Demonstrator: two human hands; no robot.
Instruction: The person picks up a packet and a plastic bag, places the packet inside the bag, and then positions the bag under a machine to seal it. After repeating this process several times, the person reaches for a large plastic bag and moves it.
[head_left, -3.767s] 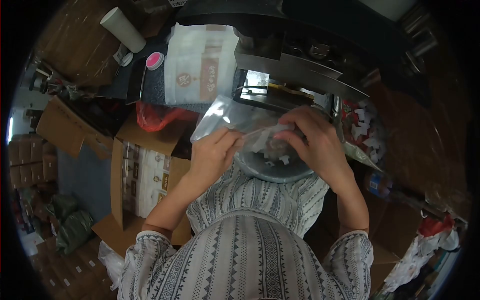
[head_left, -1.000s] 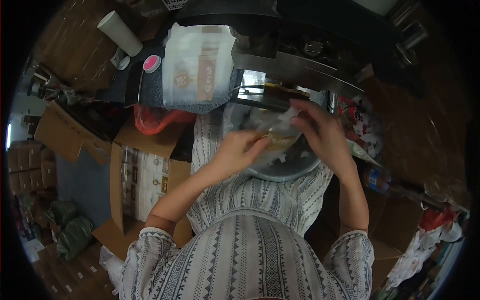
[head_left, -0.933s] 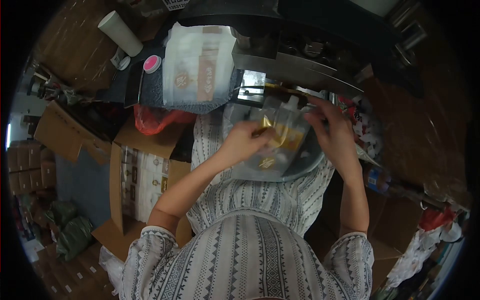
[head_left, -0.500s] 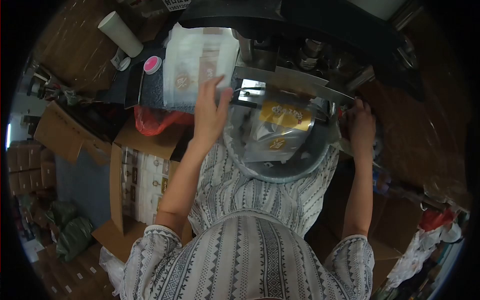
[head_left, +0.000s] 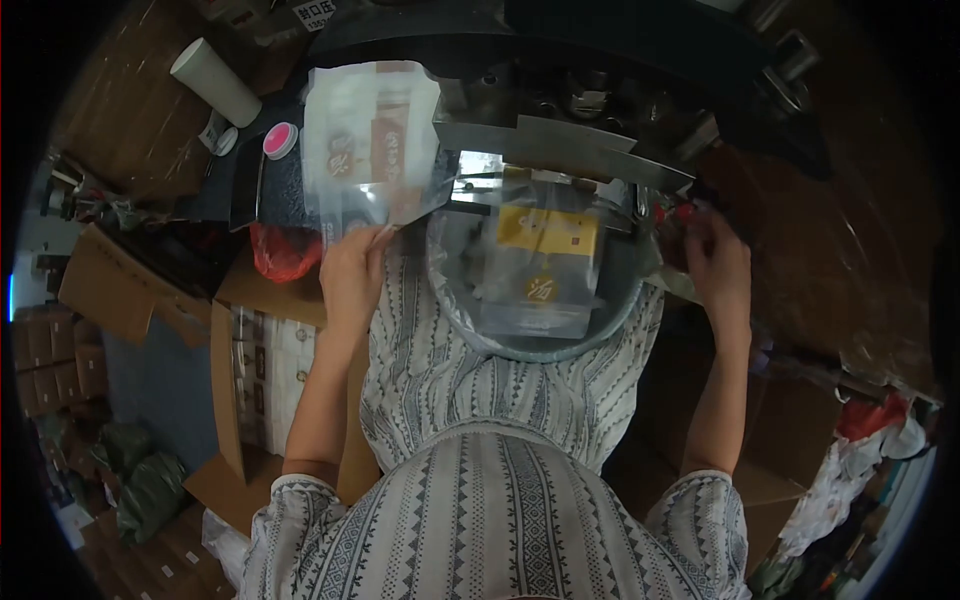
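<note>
My left hand pinches the lower edge of a clear printed plastic bag lying on top of a stack of bags. My right hand is at the right end of the machine's metal bar, its fingers curled by some clear plastic and something red; what they hold is hard to see. Between my hands, a clear bag with a yellow printed band hangs below the bar, apart from both hands. Behind it is a round grey-blue basin lined with plastic.
A pink-topped round jar and a white cup are left of the stack. An open carton of packed pouches is at lower left, with a red plastic bag above it. Another carton is at right.
My left hand has come down and left from over the stack and now grips a bag's lower edge, drawing it toward me. My right hand has stayed near the bar's right end.
</note>
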